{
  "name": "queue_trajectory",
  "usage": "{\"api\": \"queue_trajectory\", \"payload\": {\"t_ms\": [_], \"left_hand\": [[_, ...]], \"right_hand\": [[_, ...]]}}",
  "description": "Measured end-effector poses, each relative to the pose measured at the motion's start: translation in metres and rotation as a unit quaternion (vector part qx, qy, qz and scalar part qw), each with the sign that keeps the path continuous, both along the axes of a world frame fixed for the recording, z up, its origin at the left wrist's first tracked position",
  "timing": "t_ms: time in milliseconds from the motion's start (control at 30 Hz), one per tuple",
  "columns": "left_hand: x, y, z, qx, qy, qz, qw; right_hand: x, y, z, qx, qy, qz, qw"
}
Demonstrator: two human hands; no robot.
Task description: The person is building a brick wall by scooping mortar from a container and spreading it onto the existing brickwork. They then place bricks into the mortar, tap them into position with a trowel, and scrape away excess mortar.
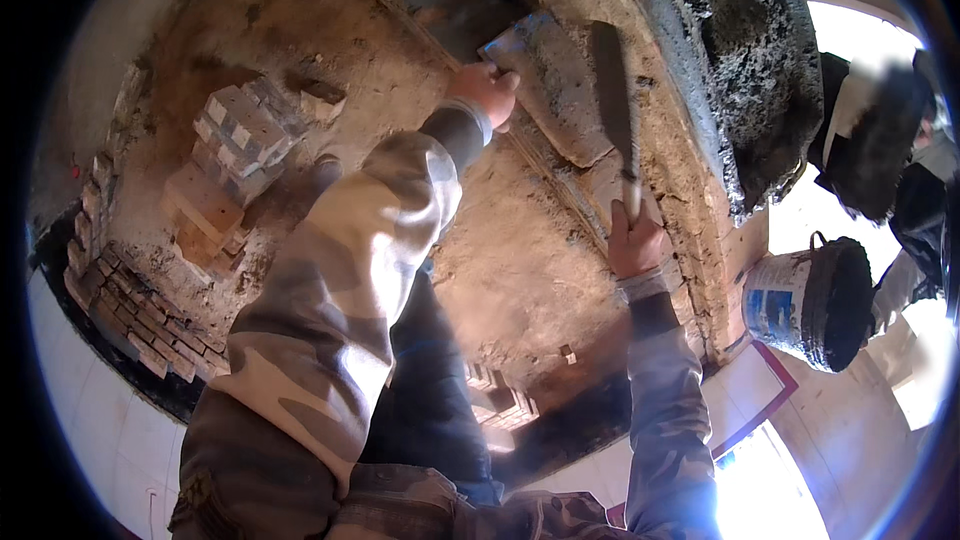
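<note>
My right hand (638, 243) is closed round the handle of a long, flat-bladed mason's trowel (612, 85). Its dark blade points away from me, above the brick wall's top. Directly left of the blade, a grey-brown, slab-like surface (562, 90) lies along the wall, with bluish marks at its far left corner. Beside that corner is my left hand (485, 95), its fingers curled in. Whatever they may hold is hidden. A thin, straight edge or line runs along the wall's near side, passing by my left hand.
Wet grey mortar (760, 70) fills a trough at the upper right. A white-and-blue bucket (775, 305) with a dark rim stands to the right, near another person in dark clothing (925, 200). Stacked bricks (240, 135) stand on the dirt floor at left, with more bricks (150, 325) lower left.
</note>
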State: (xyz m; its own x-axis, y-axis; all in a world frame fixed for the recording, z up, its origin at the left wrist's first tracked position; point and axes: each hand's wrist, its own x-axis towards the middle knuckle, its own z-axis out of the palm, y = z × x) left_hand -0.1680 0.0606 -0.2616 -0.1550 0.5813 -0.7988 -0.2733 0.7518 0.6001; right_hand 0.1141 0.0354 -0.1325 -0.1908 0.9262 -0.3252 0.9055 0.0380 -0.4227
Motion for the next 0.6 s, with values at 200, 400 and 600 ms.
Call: {"api": "queue_trajectory", "payload": {"t_ms": [200, 400, 600], "left_hand": [[-0.007, -0.001, 0.004, -0.001, -0.008, 0.004, 1.0], [-0.007, 0.005, 0.007, -0.013, 0.024, -0.031, 0.999], [0.002, 0.008, 0.015, -0.01, 0.022, -0.014, 1.0]], "right_hand": [[0.026, 0.005, -0.013, -0.024, -0.049, 0.033, 0.998], [0.046, 0.014, -0.026, -0.015, -0.106, 0.066, 0.992], [0.04, 0.016, -0.005, -0.029, -0.036, -0.024, 0.999]]}}
